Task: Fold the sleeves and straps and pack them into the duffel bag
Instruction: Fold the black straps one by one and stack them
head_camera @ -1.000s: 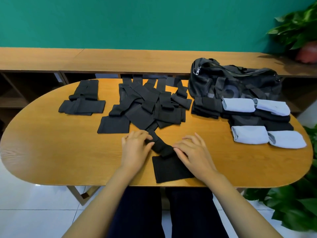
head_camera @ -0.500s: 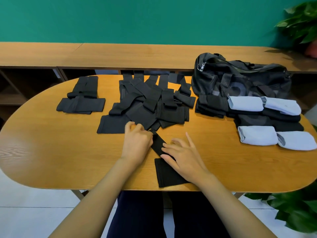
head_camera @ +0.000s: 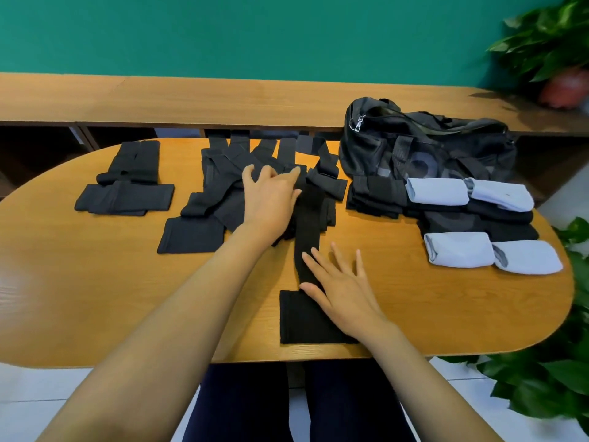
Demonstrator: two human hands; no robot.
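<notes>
progress, judged from layout: about midway through folding, packing not begun.
on table (head_camera: 95, 282): duffel bag (head_camera: 427, 151) beyond and to the right of right hand, slumped; contents cannot be told, nothing seen going in.
unfolded pile (head_camera: 220, 180) of black straps under and around left hand, many pieces overlapping.
folded stack (head_camera: 436, 191) of black and pale grey sleeves to the right of right hand, touching bag's front.
smaller folded black set (head_camera: 127, 193) well to the left of left hand.
left to do: rest of pile, then all packing.

in hand now: one long black strap (head_camera: 307, 224), laid out straight, running from left hand back to right hand. wide end (head_camera: 302, 317) partly under right palm, nearest the body.
right hand (head_camera: 341, 282): flat, fingers spread, pressing narrow part onto table.
left hand (head_camera: 269, 199): fingers spread, resting on pile at strap's far end, thumb side touching strap; no pinch visible.
</notes>
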